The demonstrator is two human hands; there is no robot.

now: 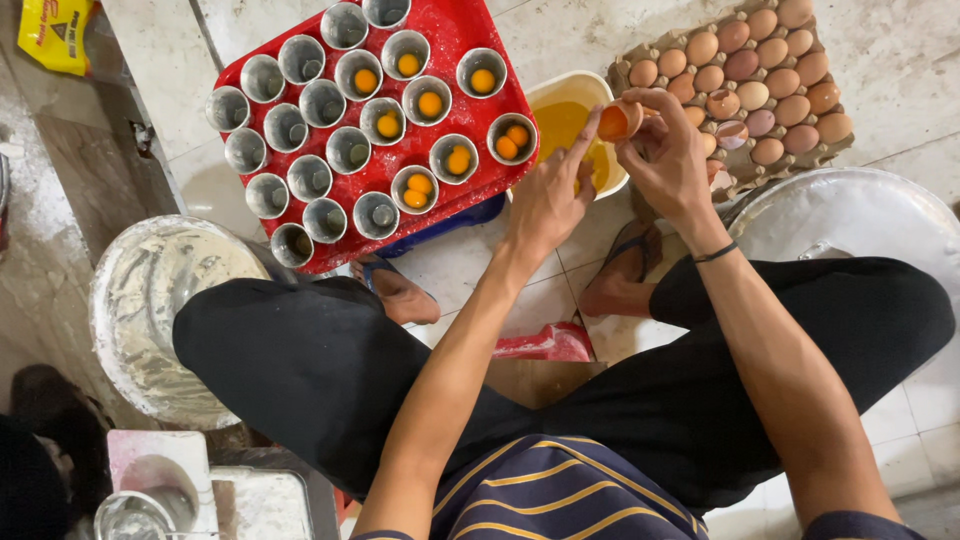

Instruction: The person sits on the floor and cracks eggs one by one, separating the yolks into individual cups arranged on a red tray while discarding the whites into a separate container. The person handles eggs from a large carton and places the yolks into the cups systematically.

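Grip: cracked egg (618, 121) pinched between fingertips of left hand (545, 200) and right hand (668, 160), shell half open.
Egg position: over pale tub (545, 92) of yellow liquid.
Left of tub: red tray (455, 30) of metal cups, some holding yolks.
Right: carton (745, 180) of brown eggs.

We see 2 bare forearms, no sleeves reaching them. The right hand (668, 150) has a thin dark band on its wrist, toward 5 o'clock from the palm; the left hand (548, 198) wears nothing, no ring or watch that we can make out. Black trousers (300, 370) cover both legs, loose and plain. At 6 o'clock in the frame sits a dark navy shirt (560, 495) with thin yellow stripes. Both feet wear sandals (625, 262) with dark straps, the toes uncovered.
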